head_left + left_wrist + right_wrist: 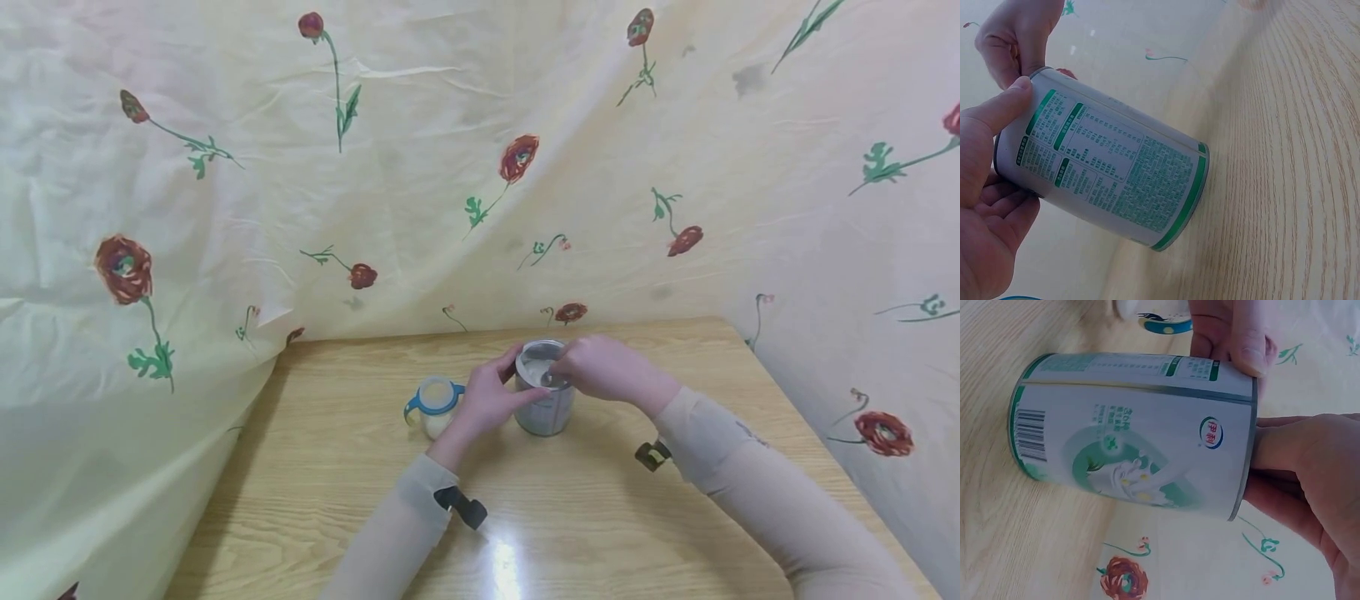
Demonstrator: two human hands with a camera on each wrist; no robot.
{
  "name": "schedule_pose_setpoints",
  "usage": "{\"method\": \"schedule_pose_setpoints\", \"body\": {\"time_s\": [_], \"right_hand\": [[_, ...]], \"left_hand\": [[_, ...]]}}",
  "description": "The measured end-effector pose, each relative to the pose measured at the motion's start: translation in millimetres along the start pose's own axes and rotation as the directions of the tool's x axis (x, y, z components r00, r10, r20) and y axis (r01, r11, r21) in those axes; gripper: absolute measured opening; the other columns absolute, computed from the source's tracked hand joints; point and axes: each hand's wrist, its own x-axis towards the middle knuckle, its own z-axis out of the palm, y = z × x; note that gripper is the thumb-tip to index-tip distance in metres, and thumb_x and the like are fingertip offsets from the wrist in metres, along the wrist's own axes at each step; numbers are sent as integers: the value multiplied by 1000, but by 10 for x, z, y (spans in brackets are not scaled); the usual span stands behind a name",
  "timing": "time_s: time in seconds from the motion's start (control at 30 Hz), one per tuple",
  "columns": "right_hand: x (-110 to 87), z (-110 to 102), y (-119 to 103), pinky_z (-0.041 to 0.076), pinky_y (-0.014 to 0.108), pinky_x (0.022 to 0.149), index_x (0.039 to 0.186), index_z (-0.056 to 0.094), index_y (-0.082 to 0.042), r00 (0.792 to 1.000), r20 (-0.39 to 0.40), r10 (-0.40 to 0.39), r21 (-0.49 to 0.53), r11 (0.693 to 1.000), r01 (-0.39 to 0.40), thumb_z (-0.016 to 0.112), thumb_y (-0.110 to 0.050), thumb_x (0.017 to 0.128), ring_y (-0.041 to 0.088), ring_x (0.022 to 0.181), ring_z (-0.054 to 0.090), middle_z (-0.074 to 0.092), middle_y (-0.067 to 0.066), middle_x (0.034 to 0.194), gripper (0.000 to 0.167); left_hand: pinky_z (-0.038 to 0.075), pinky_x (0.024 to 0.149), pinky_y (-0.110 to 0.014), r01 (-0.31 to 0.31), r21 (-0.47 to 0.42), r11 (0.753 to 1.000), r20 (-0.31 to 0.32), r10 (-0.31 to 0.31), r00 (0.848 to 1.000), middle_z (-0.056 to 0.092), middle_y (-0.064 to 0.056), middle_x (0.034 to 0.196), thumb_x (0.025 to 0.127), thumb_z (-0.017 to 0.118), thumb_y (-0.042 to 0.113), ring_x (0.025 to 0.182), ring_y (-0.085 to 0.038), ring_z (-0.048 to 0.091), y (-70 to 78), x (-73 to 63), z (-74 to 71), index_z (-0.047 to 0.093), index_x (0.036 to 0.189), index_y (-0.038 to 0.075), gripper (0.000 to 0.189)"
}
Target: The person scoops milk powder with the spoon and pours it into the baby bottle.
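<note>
A milk powder tin [544, 412] stands on the table with its top uncovered and pale powder visible inside. My left hand [491, 397] grips the tin near its rim, thumb along the near side and fingers round the left. In the left wrist view, green printed panels cover the tin [1110, 156]. My right hand [603, 368] reaches over the rim from the right, fingers curled down into the opening. At its fingertips a small rounded scoop [549, 379] shows inside the tin; the tin's wall hides it in the right wrist view.
A small cup with blue handles [437, 402] and a clear top stands left of the tin, close to my left forearm. The wooden table [360, 517] ends at a flower-printed cloth [420, 208] behind it. More cloth hangs at both sides.
</note>
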Motion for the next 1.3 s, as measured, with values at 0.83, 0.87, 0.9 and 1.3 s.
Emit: {"method": "schedule_pose_setpoints", "body": {"time_s": [0.83, 0.87, 0.9, 1.3], "right_hand": [[-111, 102, -8, 64, 37, 73, 110, 83, -3, 894, 37, 447, 462, 786, -411, 74, -13, 101, 10, 82, 72, 81, 3, 102, 16], [-131, 125, -15, 64, 39, 74, 110, 83, -3, 879, 21, 476, 490, 762, -424, 74, -14, 102, 12, 83, 73, 81, 3, 102, 16], [-149, 148, -22, 64, 41, 75, 111, 83, -3, 865, 1, 502, 514, 742, -431, 74, -14, 102, 15, 84, 74, 81, 4, 102, 17], [-335, 369, -112, 63, 27, 71, 114, 81, 0, 533, -134, 835, 789, 415, -452, 73, -21, 103, 23, 83, 74, 81, 14, 101, 25]], "left_hand": [[48, 116, -37, 2, 1, 1000, -4, -2, 1000, 51, -6, 162, 89, 91, 37, 144, -25, 53, -5, -8, 38, 47, 162, 9, 90], [48, 116, -37, 3, 0, 1000, -3, -3, 1000, 50, -6, 162, 89, 91, 37, 145, -25, 53, -1, -9, 38, 47, 162, 9, 90], [48, 116, -36, 4, -1, 1000, -2, -4, 1000, 50, -6, 162, 88, 91, 37, 145, -25, 52, 1, -9, 39, 47, 162, 9, 90], [45, 119, -41, 21, 0, 1000, 3, -21, 1000, 46, -10, 165, 89, 91, 35, 148, -29, 50, 37, -28, 34, 43, 164, 8, 93]]}}
